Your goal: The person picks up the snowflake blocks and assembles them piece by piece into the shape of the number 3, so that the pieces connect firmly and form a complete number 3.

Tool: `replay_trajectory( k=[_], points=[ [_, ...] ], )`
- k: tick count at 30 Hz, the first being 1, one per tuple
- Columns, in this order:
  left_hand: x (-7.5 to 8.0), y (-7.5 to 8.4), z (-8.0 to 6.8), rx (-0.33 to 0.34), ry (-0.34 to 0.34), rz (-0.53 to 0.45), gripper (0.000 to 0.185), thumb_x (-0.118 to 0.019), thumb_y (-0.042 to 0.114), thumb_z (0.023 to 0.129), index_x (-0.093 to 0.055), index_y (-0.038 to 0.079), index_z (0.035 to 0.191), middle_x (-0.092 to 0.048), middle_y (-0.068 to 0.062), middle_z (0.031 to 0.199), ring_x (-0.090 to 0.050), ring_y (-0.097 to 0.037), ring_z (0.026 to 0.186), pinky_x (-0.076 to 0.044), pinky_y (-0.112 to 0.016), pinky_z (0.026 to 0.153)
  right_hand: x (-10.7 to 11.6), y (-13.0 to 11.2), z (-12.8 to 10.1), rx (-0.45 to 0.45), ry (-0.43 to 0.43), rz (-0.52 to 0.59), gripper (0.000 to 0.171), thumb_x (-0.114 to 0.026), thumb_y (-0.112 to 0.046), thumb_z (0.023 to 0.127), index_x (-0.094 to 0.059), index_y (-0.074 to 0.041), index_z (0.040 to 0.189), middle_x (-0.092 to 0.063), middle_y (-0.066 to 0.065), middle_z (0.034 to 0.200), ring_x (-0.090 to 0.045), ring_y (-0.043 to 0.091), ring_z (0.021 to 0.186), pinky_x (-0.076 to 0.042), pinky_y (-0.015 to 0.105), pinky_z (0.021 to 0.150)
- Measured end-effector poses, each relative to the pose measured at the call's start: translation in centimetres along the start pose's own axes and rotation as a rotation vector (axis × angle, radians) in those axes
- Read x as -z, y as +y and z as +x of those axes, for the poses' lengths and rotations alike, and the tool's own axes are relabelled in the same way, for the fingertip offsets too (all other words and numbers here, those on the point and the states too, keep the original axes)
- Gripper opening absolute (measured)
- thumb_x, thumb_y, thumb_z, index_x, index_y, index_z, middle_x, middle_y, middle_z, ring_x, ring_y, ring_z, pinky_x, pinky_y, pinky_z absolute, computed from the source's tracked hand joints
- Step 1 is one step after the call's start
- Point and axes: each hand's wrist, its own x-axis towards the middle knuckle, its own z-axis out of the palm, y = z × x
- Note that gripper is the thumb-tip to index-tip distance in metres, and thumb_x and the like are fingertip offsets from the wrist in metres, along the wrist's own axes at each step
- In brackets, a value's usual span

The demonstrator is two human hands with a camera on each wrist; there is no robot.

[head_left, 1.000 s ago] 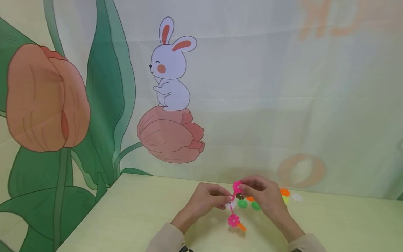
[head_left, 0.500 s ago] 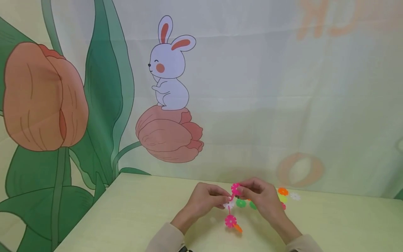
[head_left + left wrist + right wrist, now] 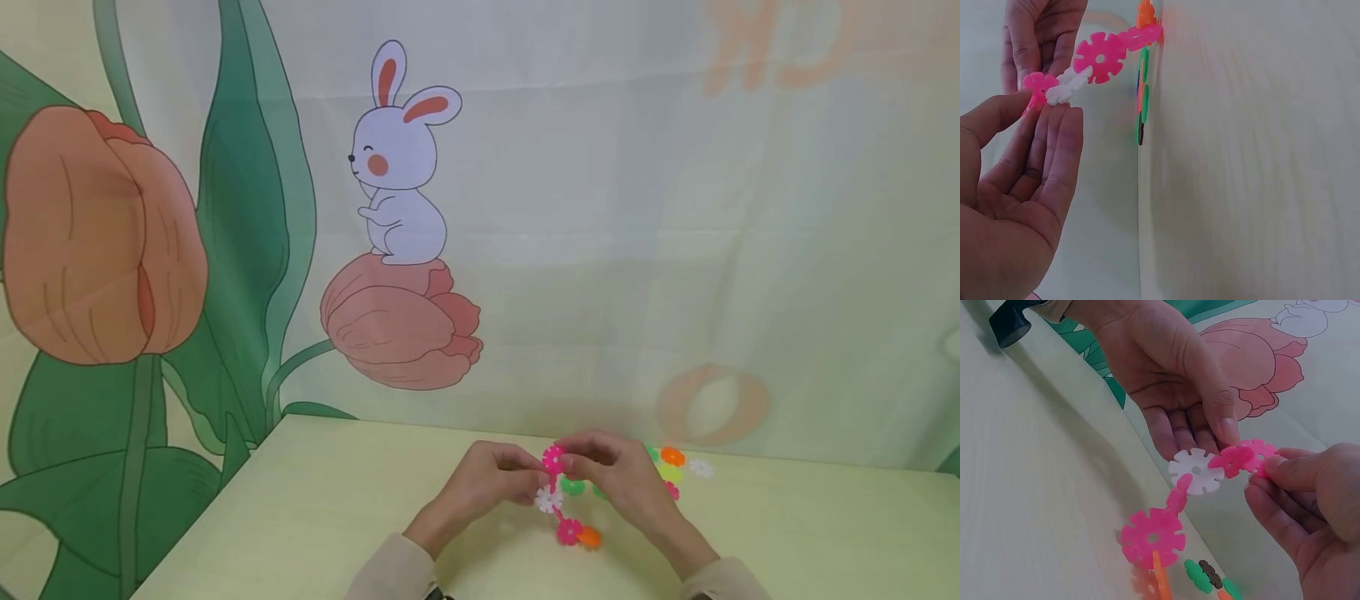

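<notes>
Both hands hold a short chain of snowflake-shaped plastic discs [image 3: 553,496] just above the pale green table [image 3: 337,508]. My left hand [image 3: 534,477] pinches the small pink piece [image 3: 1229,460] beside the white disc [image 3: 1196,470] between thumb and fingers. My right hand [image 3: 572,457] pinches the pink disc [image 3: 1259,452] at the chain's upper end. Below the white disc hang a pink link, a larger pink disc [image 3: 1152,537] and an orange disc [image 3: 590,537] near the tabletop. In the left wrist view, the left hand [image 3: 1054,106] grips the pink and white pieces.
Loose discs lie on the table behind the right hand: green [image 3: 573,486], orange [image 3: 672,456], yellow-green [image 3: 667,472] and white [image 3: 701,467]. A backdrop printed with a rabbit [image 3: 397,158] and tulips hangs behind the table. The table's left edge [image 3: 217,500] runs diagonally.
The upper pink disc has come down a little and to the left. The chain's lower pink and orange discs have swung to the right. The white disc now shows between the hands.
</notes>
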Motion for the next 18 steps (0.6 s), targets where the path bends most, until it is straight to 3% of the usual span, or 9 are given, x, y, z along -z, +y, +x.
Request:
replay_trajectory(
  k=[8,12,18],
  points=[
    [0.1,-0.1,0.1,-0.028,0.024,-0.043,0.017,-0.08,0.013,0.095,-0.08,-0.001,0.105,-0.077,-0.009,0.091,-0.076,-0.027,0.082,-0.066,-0.039,0.081,-0.3,0.0,0.2,0.037,-0.05,-0.001,0.022,-0.078,-0.014,0.099,-0.078,-0.002,0.118,-0.075,0.014,0.115,-0.072,0.045,0.101,-0.063,0.031,0.088],
    [0.2,-0.3,0.2,-0.029,0.047,-0.039,0.015,-0.079,0.011,0.095,-0.079,-0.001,0.105,-0.077,-0.008,0.09,-0.075,-0.029,0.081,-0.066,-0.039,0.08,-0.3,-0.2,0.3,0.036,-0.079,-0.038,0.025,-0.077,-0.018,0.1,-0.078,-0.003,0.12,-0.076,0.012,0.115,-0.073,0.043,0.101,-0.063,0.036,0.091],
    [0.3,-0.4,0.4,-0.015,0.068,-0.032,0.012,-0.079,0.007,0.093,-0.078,-0.002,0.102,-0.076,-0.008,0.087,-0.073,-0.022,0.076,-0.066,-0.037,0.078,1.0,-0.2,0.8,-0.014,-0.025,-0.061,0.03,-0.074,-0.021,0.102,-0.074,-0.002,0.125,-0.077,0.015,0.114,-0.075,0.037,0.103,-0.061,0.046,0.096]
  ],
)
